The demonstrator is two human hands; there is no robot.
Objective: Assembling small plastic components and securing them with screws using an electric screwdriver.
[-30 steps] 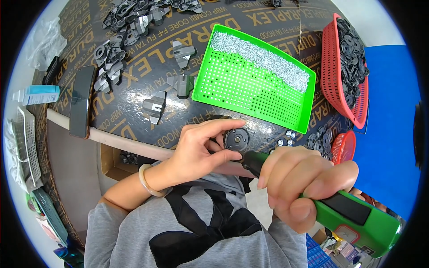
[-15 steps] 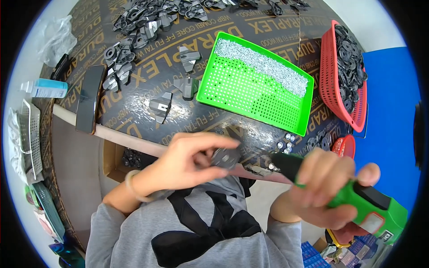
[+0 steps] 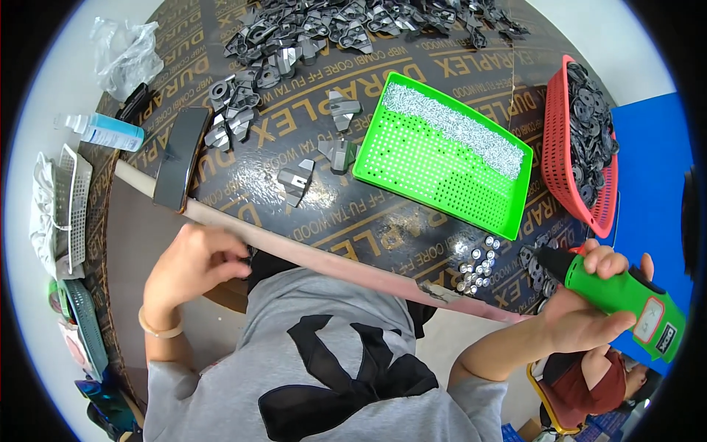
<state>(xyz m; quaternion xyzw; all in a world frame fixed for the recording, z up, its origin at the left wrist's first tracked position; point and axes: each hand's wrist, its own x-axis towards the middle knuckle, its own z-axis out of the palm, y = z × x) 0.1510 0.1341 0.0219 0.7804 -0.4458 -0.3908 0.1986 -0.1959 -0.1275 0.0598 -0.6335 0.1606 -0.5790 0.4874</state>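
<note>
One green tool (image 3: 614, 295) moved rightward.

A bright green plastic power screwdriver (image 3: 600, 289) with a tapered black nose (image 3: 557, 263) sits in the grasp of the right hand (image 3: 574, 324), at the view's right side. It slants, nose upper left, rear end lower right, a white, red-bordered label (image 3: 648, 320) showing on its body.

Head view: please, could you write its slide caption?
Right hand holds a green electric screwdriver right of a perforated tray of silver screws; left hand near the table edge.
</note>
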